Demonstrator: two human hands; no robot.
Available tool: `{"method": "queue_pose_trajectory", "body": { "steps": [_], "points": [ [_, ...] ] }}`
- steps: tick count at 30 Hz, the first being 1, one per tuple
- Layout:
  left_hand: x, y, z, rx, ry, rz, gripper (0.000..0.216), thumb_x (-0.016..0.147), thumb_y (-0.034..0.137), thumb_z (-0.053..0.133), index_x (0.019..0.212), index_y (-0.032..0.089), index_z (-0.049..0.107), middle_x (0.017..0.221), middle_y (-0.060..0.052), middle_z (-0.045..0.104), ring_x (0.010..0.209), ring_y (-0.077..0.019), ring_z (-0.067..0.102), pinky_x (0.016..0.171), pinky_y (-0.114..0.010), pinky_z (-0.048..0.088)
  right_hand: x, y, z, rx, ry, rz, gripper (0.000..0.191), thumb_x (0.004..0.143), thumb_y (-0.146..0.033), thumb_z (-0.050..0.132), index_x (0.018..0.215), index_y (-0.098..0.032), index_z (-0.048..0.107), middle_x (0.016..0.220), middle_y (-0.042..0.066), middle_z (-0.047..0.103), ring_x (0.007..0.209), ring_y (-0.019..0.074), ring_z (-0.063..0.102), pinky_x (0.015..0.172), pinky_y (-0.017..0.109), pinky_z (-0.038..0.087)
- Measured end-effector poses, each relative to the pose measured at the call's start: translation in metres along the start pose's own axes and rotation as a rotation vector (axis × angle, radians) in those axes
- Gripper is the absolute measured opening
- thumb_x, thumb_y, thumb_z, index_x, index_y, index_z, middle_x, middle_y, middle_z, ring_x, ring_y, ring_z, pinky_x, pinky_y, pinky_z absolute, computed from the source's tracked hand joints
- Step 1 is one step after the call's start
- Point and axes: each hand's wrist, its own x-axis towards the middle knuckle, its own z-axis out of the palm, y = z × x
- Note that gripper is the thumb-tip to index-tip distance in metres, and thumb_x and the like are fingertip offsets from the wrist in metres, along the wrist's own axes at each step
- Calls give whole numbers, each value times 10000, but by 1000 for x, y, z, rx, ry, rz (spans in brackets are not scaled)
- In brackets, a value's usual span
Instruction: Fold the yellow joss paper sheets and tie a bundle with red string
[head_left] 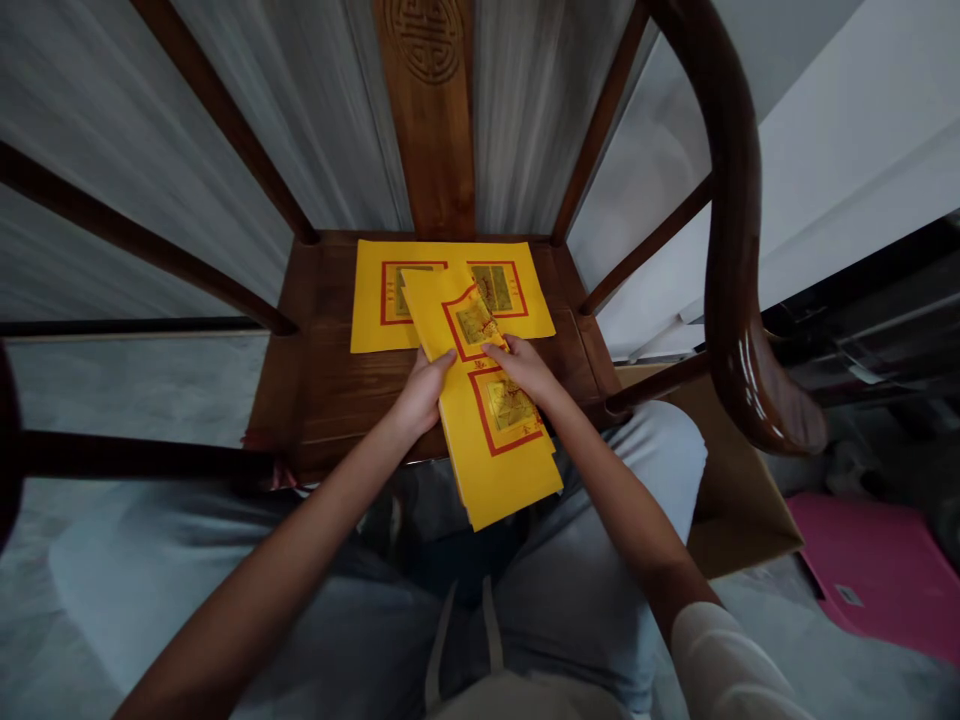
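Between my two hands is a stack of yellow paper sheets [465,440], printed with red frames and gold foil squares. It is held at a tilt above the front of the chair seat. My left hand [427,390] grips the left edge, thumb on top and fingers hidden beneath. On the right edge my right hand [525,368] is closed, its thumb pressed on the print. Behind the stack, a flat yellow sheet [371,300] with matching red frames and foil lies on the wooden seat, partly covered by the held paper. Whether more sheets lie under it I cannot tell.
The dark wooden chair seat [322,380] has a carved back slat [435,150] and a curved armrest [731,200] at right. An open cardboard box [739,500] stands on the floor beside my right knee, with a pink plastic object [885,570] past it.
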Motion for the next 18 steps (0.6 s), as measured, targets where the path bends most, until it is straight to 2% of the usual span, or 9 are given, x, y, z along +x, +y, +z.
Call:
{"method": "queue_pose_trajectory", "body": {
  "steps": [5,7,10,12,14,16,18],
  "points": [
    [0,-2,-3,47,-66,-16,626,782,183,819,1372,170,611,1190,-134,799,1130,-326,762,1071,-510,590,-9,-3,-6,-400,119,-164,160,936,-363,656,965,-206,672,1034,75,799,1029,254,752,971,392,581],
    [1,-3,-4,82,-86,17,612,787,211,831,1358,170,616,1211,-136,791,1151,-328,753,1076,-503,587,-12,-5,-7,-476,145,-187,161,945,-368,649,959,-208,660,1042,93,795,1074,276,744,1000,417,571],
    [2,1,-5,130,-89,56,557,827,228,809,1348,171,618,1261,-138,772,1153,-319,750,1077,-501,587,-17,-7,-7,-332,37,-179,225,933,-376,673,1082,-207,668,1170,97,788,1169,275,729,1036,421,572],
    [4,7,-7,136,-89,58,515,863,221,769,1351,170,613,1277,-138,765,1153,-310,749,1077,-505,588,-20,-6,-7,-149,-79,-114,339,899,-400,720,1174,-215,653,1252,85,773,1177,260,733,1016,407,598],
    [7,12,-10,127,-75,59,515,882,202,740,1376,187,594,1266,-127,768,1159,-298,747,1080,-506,587,-24,-4,-7,-50,-132,-32,449,848,-423,782,1217,-221,627,1302,85,756,1160,257,742,995,408,618],
    [9,16,-13,124,-53,65,555,887,190,731,1415,217,563,1257,-114,772,1167,-289,745,1084,-510,585,-26,-1,-6,-94,-109,-6,511,808,-409,824,1229,-222,603,1327,93,743,1163,266,740,1014,430,614],
    [11,16,-15,135,-36,79,586,890,197,730,1442,238,536,1274,-111,765,1174,-291,743,1084,-519,584,-29,0,-4,-241,-74,-63,504,818,-373,810,1243,-222,585,1348,98,731,1212,283,717,1064,460,587]
  ]
}}
